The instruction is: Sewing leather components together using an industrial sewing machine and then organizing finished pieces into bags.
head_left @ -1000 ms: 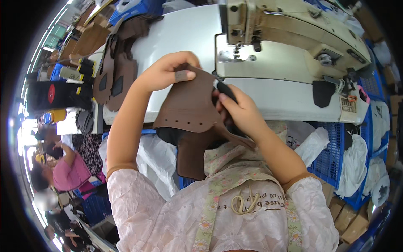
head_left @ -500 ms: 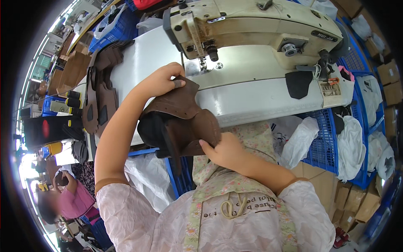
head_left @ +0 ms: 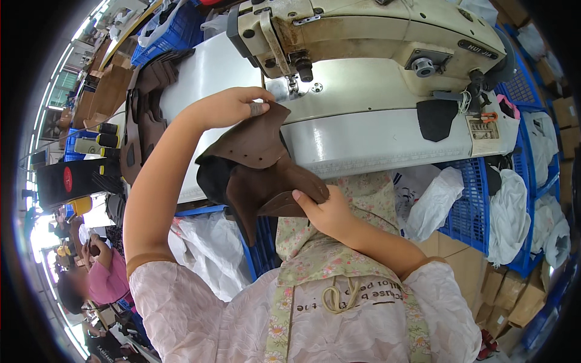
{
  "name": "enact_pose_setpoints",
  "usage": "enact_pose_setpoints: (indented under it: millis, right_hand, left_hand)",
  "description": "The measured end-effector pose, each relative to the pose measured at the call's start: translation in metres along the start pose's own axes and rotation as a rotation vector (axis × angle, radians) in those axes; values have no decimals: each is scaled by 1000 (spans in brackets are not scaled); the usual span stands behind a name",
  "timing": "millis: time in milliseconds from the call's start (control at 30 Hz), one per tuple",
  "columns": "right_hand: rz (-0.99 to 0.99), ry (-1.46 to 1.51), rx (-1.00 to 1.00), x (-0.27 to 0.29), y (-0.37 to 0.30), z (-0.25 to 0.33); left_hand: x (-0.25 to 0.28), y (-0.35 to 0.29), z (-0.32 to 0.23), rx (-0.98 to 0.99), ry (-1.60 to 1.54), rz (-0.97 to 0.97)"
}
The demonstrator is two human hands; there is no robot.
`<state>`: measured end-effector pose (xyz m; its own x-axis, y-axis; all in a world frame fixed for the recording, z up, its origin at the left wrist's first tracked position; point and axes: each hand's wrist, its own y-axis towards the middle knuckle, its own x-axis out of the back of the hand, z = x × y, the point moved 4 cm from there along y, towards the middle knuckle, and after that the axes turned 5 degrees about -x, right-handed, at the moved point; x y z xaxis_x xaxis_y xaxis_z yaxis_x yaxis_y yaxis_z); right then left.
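A brown leather shoe upper [head_left: 266,175] with rows of small punched holes and a black lining hangs between my hands, just in front of the sewing machine [head_left: 357,45]. My left hand [head_left: 239,107] pinches its top flap near the needle and presser foot [head_left: 293,85]. Lower right, the curved edge is held by my right hand [head_left: 327,210], thumb on top and the other fingers underneath, out of sight. The upper is off the needle, partly over the bed's front edge.
Stacked brown leather pieces [head_left: 145,121] lie left on the white table [head_left: 209,66]. A black patch [head_left: 437,120] rests on the machine bed. Blue crates [head_left: 460,206] with white plastic bags [head_left: 508,206] stand right. Another person in pink [head_left: 109,275] sits far left.
The upper has been spread and turned a little, with its top flap raised slightly and its lower part shifted right. Both hands keep their hold, the right one moving slightly right.
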<state>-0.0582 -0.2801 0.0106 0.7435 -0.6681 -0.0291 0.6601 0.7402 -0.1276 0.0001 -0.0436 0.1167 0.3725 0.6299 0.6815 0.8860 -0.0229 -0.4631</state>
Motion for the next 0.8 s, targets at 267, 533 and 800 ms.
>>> enact_pose_setpoints:
  millis: [267,533,800]
  right_hand:
    - [-25,48,-118,1,10,-12]
    - [-51,80,-93,8,47,-18]
    - [-61,39,-134,11,51,-30]
  left_hand:
    - [-25,-59,-37,-399,494,1]
    - [-29,-49,-5,-200,572,7]
    - [-42,-17,10,-308,688,-102]
